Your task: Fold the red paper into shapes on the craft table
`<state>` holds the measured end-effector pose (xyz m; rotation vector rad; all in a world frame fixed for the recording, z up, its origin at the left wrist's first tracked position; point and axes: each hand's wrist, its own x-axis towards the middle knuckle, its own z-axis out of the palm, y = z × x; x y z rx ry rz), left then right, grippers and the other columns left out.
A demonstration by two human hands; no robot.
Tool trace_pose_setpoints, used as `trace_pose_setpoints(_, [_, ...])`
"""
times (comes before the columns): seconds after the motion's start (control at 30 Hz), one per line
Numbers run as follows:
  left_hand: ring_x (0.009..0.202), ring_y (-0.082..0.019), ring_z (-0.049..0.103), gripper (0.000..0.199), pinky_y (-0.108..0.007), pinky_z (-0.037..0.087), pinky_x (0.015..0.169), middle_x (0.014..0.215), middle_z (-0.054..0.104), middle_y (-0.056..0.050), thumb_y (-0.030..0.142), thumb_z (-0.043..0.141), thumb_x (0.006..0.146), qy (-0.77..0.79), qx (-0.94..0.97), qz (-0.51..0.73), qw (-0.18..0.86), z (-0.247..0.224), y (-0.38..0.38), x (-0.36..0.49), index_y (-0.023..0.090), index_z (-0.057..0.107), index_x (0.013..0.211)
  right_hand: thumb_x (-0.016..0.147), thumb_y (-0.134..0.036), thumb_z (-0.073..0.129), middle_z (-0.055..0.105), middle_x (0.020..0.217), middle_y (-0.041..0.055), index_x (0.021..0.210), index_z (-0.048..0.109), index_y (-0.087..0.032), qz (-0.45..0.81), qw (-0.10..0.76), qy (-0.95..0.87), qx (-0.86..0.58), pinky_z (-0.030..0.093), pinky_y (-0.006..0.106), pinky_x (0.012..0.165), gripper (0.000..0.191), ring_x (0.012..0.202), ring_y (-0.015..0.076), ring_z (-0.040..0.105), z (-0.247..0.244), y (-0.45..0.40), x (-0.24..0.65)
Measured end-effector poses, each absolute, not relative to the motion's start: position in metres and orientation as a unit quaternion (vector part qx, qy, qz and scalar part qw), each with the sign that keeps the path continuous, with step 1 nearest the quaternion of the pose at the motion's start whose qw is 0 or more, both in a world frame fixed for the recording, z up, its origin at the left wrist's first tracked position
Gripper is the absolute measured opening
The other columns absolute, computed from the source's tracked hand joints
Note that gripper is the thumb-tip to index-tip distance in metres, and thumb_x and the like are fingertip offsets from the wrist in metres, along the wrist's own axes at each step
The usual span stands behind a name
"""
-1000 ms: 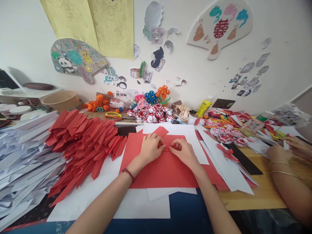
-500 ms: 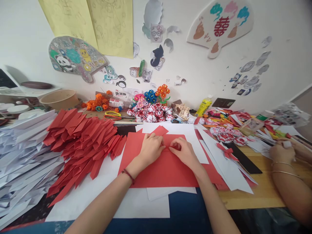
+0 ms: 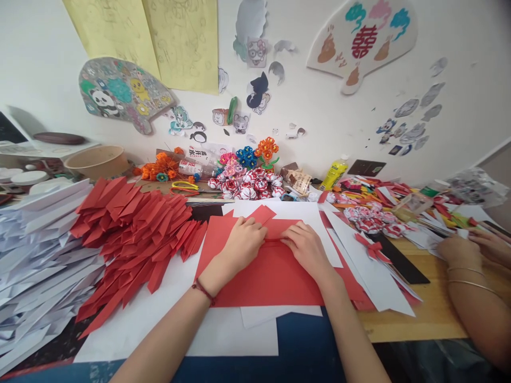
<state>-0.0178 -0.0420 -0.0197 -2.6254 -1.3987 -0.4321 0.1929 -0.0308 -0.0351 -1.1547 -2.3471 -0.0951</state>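
A: Where is the paper being worked?

B: The narrow red strip [image 3: 273,242] lies across the upper half of the red sheet [image 3: 263,284], between the two hands. Its ends are hidden by the fingers.

A: And how do the hands stand?

B: The left hand [image 3: 244,239] has its fingers and thumb drawn in on the strip's left end. The right hand [image 3: 306,246] has its fingertips closed on the other end, a short gap from the left.

A: What makes a fold like this come out well?

B: I'd say even pressure from both sides. Line the edges up first, pin them with the left fingertips, then run the right fingertips outward along the crease, so the paper doesn't skew.

A: Does the sheet underneath matter?

B: It looks flat there, which should help the crease come out sharp. Pressing straight down is safer than pulling, as thin paper can slip or buckle.

A: Anything close by to mind?

B: The pile of folded red pieces [image 3: 136,223] sits to the left, just beside the sheet; I'd give it room with the left forearm.
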Motion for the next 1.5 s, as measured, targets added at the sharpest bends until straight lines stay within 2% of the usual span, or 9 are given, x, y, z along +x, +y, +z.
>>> trace_pose_setpoints(0.17, [0.083, -0.022, 0.055, 0.018, -0.036, 0.032, 0.074, 0.085, 0.066, -0.008, 0.011, 0.043, 0.091, -0.452, -0.877, -0.134, 0.095, -0.021, -0.043, -0.015, 0.016, 0.06, 0.086, 0.093, -0.015, 0.051, 0.066, 0.085, 0.0043, 0.09, 0.067, -0.021, -0.042, 0.252, -0.87, -0.422, 0.04, 0.035, 0.076, 0.017, 0.086, 0.0216, 0.052, -0.034, -0.034, 0.192])
trace_pose_setpoints(0.3, [0.083, -0.022, 0.055, 0.02, -0.037, 0.032, 0.074, 0.084, 0.066, -0.008, 0.016, 0.042, 0.094, -0.447, -0.878, -0.135, 0.108, -0.025, -0.042, -0.01, 0.016, 0.059, 0.084, 0.093, -0.015, 0.051, 0.066, 0.088, 0.0043, 0.093, 0.065, -0.02, -0.056, 0.239, -0.874, -0.42, 0.04, 0.035, 0.077, 0.015, 0.089, 0.0217, 0.051, -0.033, -0.035, 0.189])
trace_pose_setpoints(0.5, [0.085, -0.023, 0.055, 0.016, -0.036, 0.033, 0.071, 0.087, 0.065, -0.009, 0.014, 0.045, 0.093, -0.428, -0.886, -0.133, 0.119, -0.027, -0.042, -0.004, 0.015, 0.058, 0.085, 0.092, -0.022, 0.056, 0.065, 0.089, 0.0054, 0.088, 0.064, -0.02, -0.083, 0.229, -0.881, -0.407, 0.038, 0.036, 0.076, 0.009, 0.087, 0.0222, 0.05, -0.034, -0.033, 0.182])
trace_pose_setpoints(0.67, [0.086, -0.022, 0.055, 0.013, -0.034, 0.035, 0.069, 0.088, 0.065, -0.009, 0.013, 0.047, 0.092, -0.427, -0.889, -0.127, 0.107, -0.026, -0.042, -0.004, 0.016, 0.059, 0.086, 0.094, -0.021, 0.053, 0.064, 0.087, 0.0052, 0.086, 0.064, -0.019, -0.088, 0.215, -0.888, -0.397, 0.038, 0.035, 0.074, 0.014, 0.086, 0.0215, 0.05, -0.035, -0.03, 0.18])
trace_pose_setpoints(0.97, [0.083, -0.022, 0.055, 0.013, -0.033, 0.037, 0.066, 0.086, 0.063, -0.008, 0.007, 0.049, 0.088, -0.44, -0.887, -0.099, 0.103, -0.017, -0.05, -0.013, 0.016, 0.058, 0.087, 0.096, -0.014, 0.045, 0.064, 0.087, 0.0053, 0.093, 0.065, -0.02, -0.099, 0.208, -0.885, -0.404, 0.036, 0.035, 0.073, 0.022, 0.086, 0.0212, 0.05, -0.033, -0.034, 0.188])
trace_pose_setpoints(1.23, [0.082, -0.023, 0.057, 0.017, -0.034, 0.035, 0.063, 0.085, 0.062, -0.011, 0.003, 0.046, 0.087, -0.412, -0.901, -0.072, 0.114, -0.012, -0.056, -0.009, 0.014, 0.059, 0.085, 0.094, -0.008, 0.042, 0.061, 0.08, 0.0058, 0.087, 0.067, -0.019, -0.098, 0.215, -0.885, -0.401, 0.036, 0.034, 0.071, 0.028, 0.081, 0.0205, 0.05, -0.03, -0.039, 0.189])
trace_pose_setpoints(1.5, [0.073, -0.022, 0.057, 0.014, -0.034, 0.033, 0.058, 0.074, 0.062, -0.007, 0.007, 0.054, 0.086, -0.385, -0.916, -0.05, 0.103, -0.011, -0.059, -0.023, 0.016, 0.063, 0.081, 0.09, -0.005, 0.047, 0.062, 0.075, 0.0051, 0.097, 0.073, -0.022, -0.046, 0.236, -0.883, -0.402, 0.039, 0.035, 0.07, 0.033, 0.079, 0.021, 0.051, -0.034, -0.041, 0.196])
